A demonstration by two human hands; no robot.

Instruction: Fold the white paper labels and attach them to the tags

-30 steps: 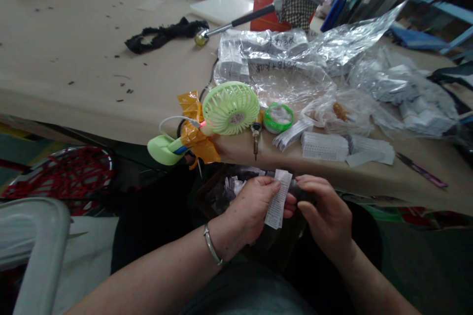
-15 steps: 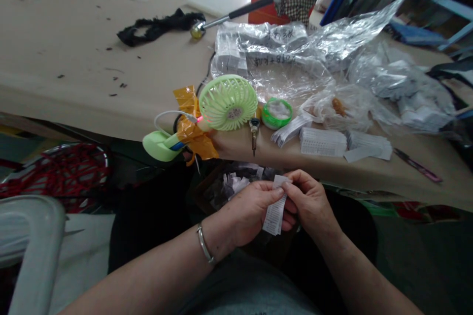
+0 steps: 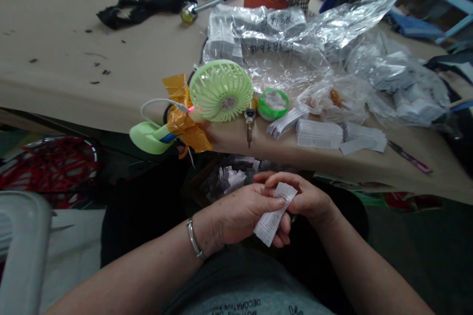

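Note:
Over my lap, my left hand (image 3: 246, 216) and my right hand (image 3: 308, 199) both grip a narrow white stack of printed labels (image 3: 272, 217), tilted with its top end to the right. My left thumb lies across the stack; my right fingers pinch its upper end. A silver bangle (image 3: 192, 238) circles my left wrist. Behind my hands sits a dark container of loose label pieces (image 3: 229, 179).
On the table edge (image 3: 111, 108) stand a green mini fan (image 3: 220, 90) taped with orange tape, a small pointed tool (image 3: 250, 125), a green tape roll (image 3: 273, 104), more label stacks (image 3: 320, 134), clear plastic bags (image 3: 281, 49) and purple snips (image 3: 410, 156). A grey chair arm (image 3: 22, 251) is at left.
The label stack has tilted from nearly upright to slanting right. My right hand has closed in on its top end. The view has shifted slightly upward over the table.

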